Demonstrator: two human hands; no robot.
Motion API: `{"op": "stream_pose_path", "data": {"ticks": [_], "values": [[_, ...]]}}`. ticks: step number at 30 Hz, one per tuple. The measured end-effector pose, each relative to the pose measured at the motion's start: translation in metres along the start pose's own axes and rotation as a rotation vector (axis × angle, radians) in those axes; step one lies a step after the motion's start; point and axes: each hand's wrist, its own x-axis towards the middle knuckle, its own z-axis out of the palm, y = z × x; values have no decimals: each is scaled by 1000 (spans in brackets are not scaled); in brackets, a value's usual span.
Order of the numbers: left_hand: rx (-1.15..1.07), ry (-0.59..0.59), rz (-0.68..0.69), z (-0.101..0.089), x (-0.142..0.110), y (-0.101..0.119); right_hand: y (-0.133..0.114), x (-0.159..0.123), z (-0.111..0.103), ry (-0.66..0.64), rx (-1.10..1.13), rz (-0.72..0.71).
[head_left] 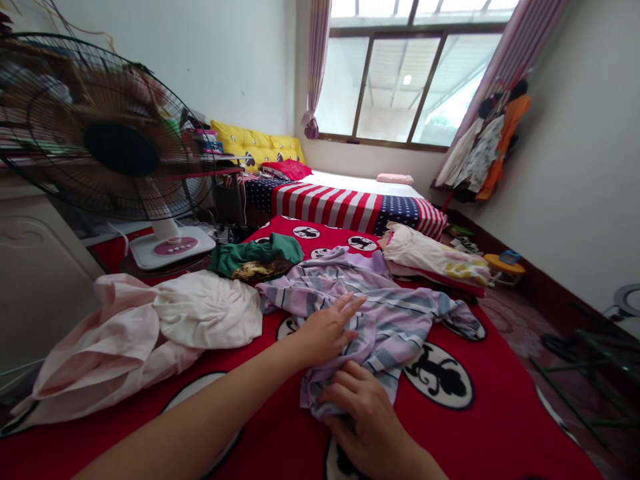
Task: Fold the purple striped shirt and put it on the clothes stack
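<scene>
Okay, left hand [326,331]: open, palm down, fingers spread and flat on the shirt's middle, not gripping.
Right hand [362,408]: on the near fold of the shirt, fingers curled over the cloth; pinching or just pressing, can't tell.
Main item: lilac striped shirt [373,320], crumpled, lying under both hands, one sleeve trailing right.
Under it: red cover [500,427] with white circles and black cartoon mouse prints, spread across the foreground.
Left of hands: pale pink cloth [100,353] in loose folds, cream garment [207,310] bunched against it, both on the red cover.
Just past the shirt: green garment [257,257] with a printed patch, touching the shirt's far edge.
Right of that: cream garment with yellow print [435,259], folded over a red layer.
Far end: bed [325,207] with stars-and-stripes cover, yellow cushion [255,147], red pillow [287,169], pink pillow [395,178].
Left side: electric fan [120,150], white base with pink buttons, beside the pink cloth.
Back wall: window [395,87] with pinkish curtains.
Right wall: clothes [483,150] hanging in a bunch.
Floor, right: small yellow stool [505,267], green metal rack [585,360].
</scene>
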Motion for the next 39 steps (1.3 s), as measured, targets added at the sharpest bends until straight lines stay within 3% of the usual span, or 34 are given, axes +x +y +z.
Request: {"op": "stream_pose_path", "data": {"ticks": [4, 7, 9, 13, 15, 18, 21, 26, 28, 31, 34, 37, 39], "values": [[87, -139, -59, 8, 18, -5, 8, -2, 8, 55, -17, -17], [56, -128, -65, 0, 16, -11, 15, -5, 13, 158, -29, 2], [-22, -15, -87, -15, 8, -15, 21, -7, 13, 257, -40, 32], [-136, 375, -221, -69, -22, -26, 38, -11, 2, 447, -97, 129], [-117, 570, -329, -100, -42, -33, 49, -13, -8, 529, -150, 204], [-56, 765, -434, -137, -73, -43, 62, -17, -21, 591, -195, 302], [58, 859, -480, -153, -97, -49, 67, -20, -33, 622, -145, 375], [73, 850, -470, -148, -111, -51, 55, -20, -61, 725, 175, 530], [34, 831, -405, -147, -110, -50, 49, -20, -78, 671, 334, 589], [-53, 796, -406, -148, -110, -48, 49, -27, -105, 423, 512, 611], [-168, 804, -476, -148, -110, -46, 59, -43, -125, 230, 433, 610], [-373, 836, -485, -145, -112, -43, 65, -63, -137, 240, 348, 606], [-596, 772, -495, -144, -115, -40, 58, -74, -145, 273, 388, 587]]}}
